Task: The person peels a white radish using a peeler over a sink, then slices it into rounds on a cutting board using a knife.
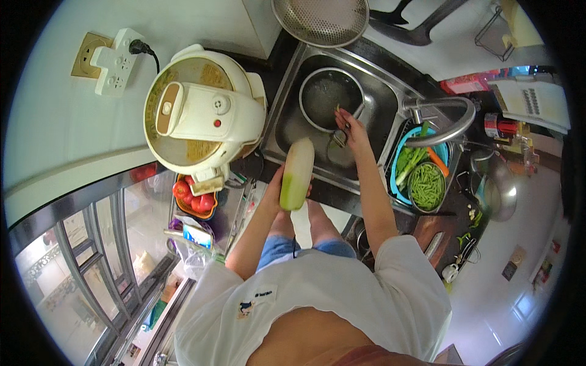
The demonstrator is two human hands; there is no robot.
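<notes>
My left hand point(277, 185) holds a large white radish point(297, 176) in front of the sink, its green end towards me and its pale end over the sink's near edge. My right hand point(351, 130) is over the sink point(293, 114), fingers bent around a small metal utensil point(339, 137), whose kind I cannot tell. A yellowish bit shows near the fingertips. Just beyond that hand, a round pot point(303, 98) with liquid in it stands in the basin, its handle pointing right.
Right of the sink, a blue basket point(393, 178) holds leafy greens, a carrot point(438, 161) and a bowl of green beans point(426, 186). The faucet point(464, 123) arches there. To the left stand a white countertop appliance point(201, 110) and an orange basket of tomatoes point(185, 209). A strainer point(320, 20) hangs beyond.
</notes>
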